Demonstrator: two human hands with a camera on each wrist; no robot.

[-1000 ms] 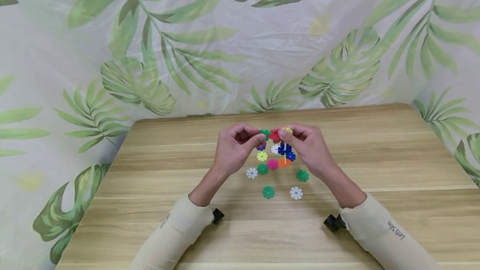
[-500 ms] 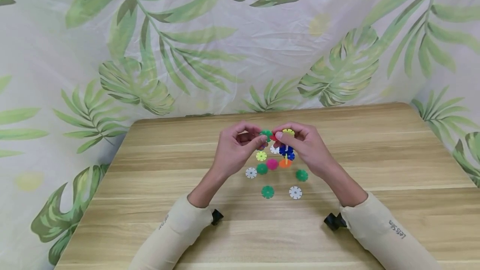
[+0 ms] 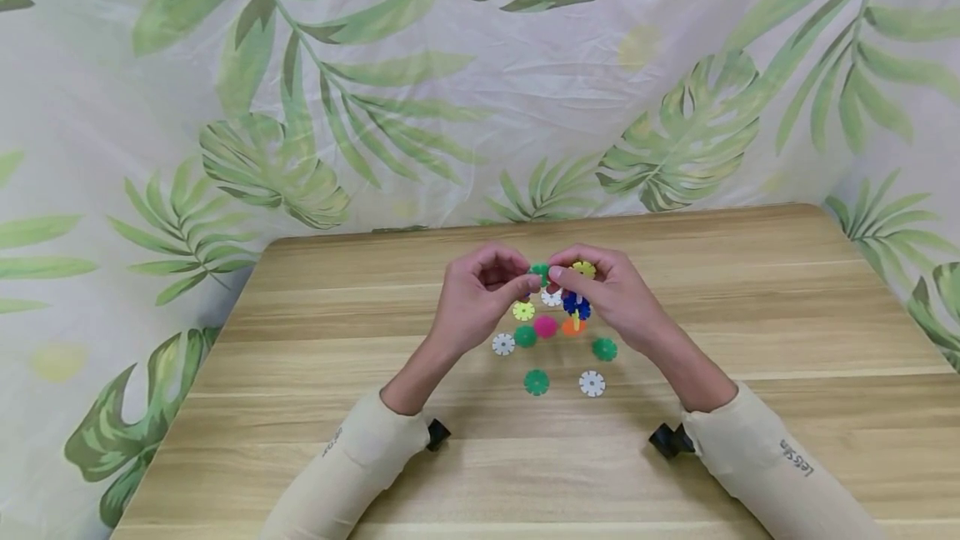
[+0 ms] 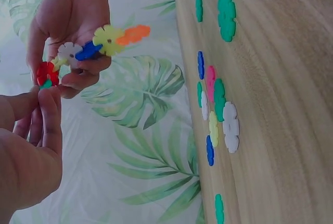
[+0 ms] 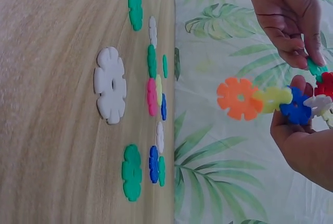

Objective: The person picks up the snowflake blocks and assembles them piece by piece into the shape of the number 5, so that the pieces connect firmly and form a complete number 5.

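Observation:
In the head view my left hand (image 3: 480,298) and right hand (image 3: 618,294) meet above the table. The left thumb and fingers pinch a green notched plastic disc (image 3: 539,273). In the right wrist view this disc overlaps the edge of a red disc (image 5: 324,84). My right hand grips a chain of interlocked notched discs near its red end. From there hang a pale yellow disc, a white disc (image 4: 68,53), a blue disc (image 5: 295,106), a yellow disc (image 4: 109,40) and an orange disc (image 5: 240,99) at the free end. Fingertips hide part of the red disc.
Loose discs lie on the wooden table (image 3: 337,340) below the hands: a pink disc (image 3: 545,327), a yellow disc (image 3: 523,311), several green and white ones, and some blue. A leaf-patterned cloth (image 3: 525,90) hangs behind the table. Small black devices (image 3: 670,441) sit at the sleeves.
Both hands have drawn slightly closer together. The red disc, seen earlier between the fingertips in the head view, is now mostly covered there. The hanging chain has shifted a little to the right.

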